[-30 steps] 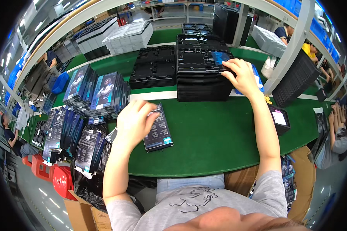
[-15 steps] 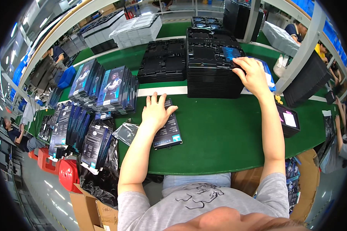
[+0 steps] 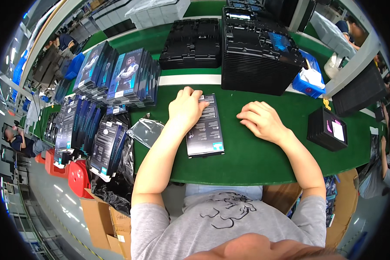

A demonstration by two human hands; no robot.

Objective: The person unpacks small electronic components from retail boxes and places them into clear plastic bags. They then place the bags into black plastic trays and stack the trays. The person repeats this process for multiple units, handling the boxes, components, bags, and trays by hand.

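A slim dark retail box (image 3: 206, 134) lies flat on the green table in front of me, its printed face up. My left hand (image 3: 185, 109) is closed at its far left corner, with bent fingers at the edge and the thumb on top. To the right of the box, my right hand (image 3: 262, 123) hovers over the green surface, fingers loosely curved and nothing visible in them. Beyond it rises a tall stack of black plastic trays (image 3: 260, 65) with a shiny blue piece (image 3: 280, 42) on top.
Upright printed boxes (image 3: 128, 76) and more dark boxes (image 3: 76, 125) stand at the left. A clear plastic bag (image 3: 146, 131) lies beside my left forearm. Lower black trays (image 3: 190, 45) stand at the back. To the right are a blue bin (image 3: 310, 84) and a black open box (image 3: 327, 130).
My right hand has come off the tall tray stack, back toward me over the table. My left hand's spread fingers have bent at the box, which now lies farther right in view.
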